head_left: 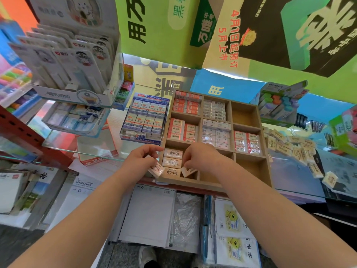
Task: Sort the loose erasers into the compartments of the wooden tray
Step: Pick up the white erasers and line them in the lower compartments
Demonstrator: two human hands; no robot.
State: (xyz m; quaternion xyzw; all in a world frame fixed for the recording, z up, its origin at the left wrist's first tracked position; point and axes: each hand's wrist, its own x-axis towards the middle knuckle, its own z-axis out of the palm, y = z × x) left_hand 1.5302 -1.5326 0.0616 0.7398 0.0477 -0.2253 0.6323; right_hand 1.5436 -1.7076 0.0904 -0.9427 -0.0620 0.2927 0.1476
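Your left hand [142, 159] pinches a small cream rectangular eraser with dark printed lettering [156, 169] between thumb and curled fingers, just outside the near-left corner of the shallow wooden compartment tray [193, 183]. Your right hand [202, 157] grips a second cream eraser of the same kind [189, 171], tilted, with its lower end down inside the near-left compartment. Whether that end touches the floor of the compartment cannot be told.

Between your two hands, in that same compartment, a column of matching cream erasers [172, 162] lies flat, one behind the other.

Farther back in the tray, the left column holds red-and-white wrapped erasers [182, 130], the middle column holds pale white wrapped erasers [216, 134], and the middle compartment of the right column holds red-and-white erasers in glossy wrap [247, 142].

The tray sits on a glass desk [293, 171]. To its right, a loose heap of cream erasers [289, 147] is scattered on the glass, and one more cream eraser [329, 179] lies apart from the heap, nearer to you.

Just beside the tray's left edge stands a blue-and-white cardboard box packed with white exam erasers [144, 120]. Below the desk edge, between your forearms, lies a stack of white paper pads [148, 213].
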